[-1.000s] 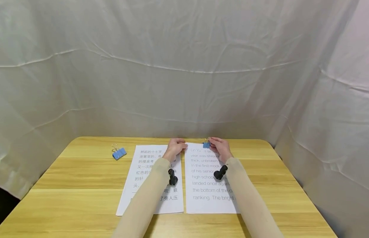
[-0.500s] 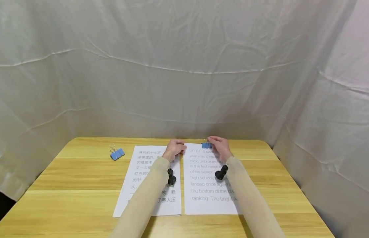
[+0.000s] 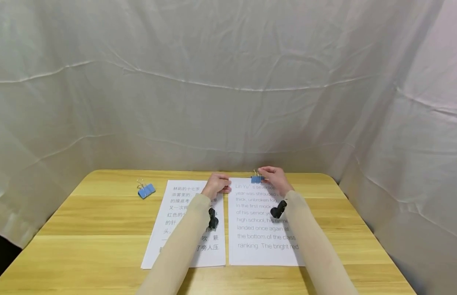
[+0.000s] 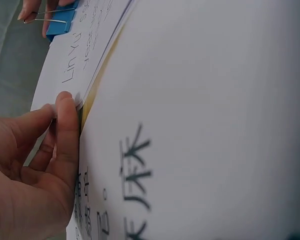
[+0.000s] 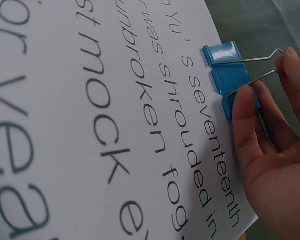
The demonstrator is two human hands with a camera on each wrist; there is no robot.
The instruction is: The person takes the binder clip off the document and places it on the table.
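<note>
Two sheets lie side by side on the table [image 3: 84, 221]: the left sheet [image 3: 177, 221] and the right sheet [image 3: 258, 229]. One clip [image 3: 256, 179] sits on the right sheet's far edge, apparently clamped there; a second clip [image 3: 146, 190] lies left of both sheets.

Cloth-draped [image 3: 228, 82] tabletop [image 3: 103, 213] recording booth

Right hand [image 3: 274, 178] pinching blue binder clip [image 3: 256, 179] on English sheet [image 3: 263, 223], left hand [image 3: 215, 185] pressing its corner
</note>
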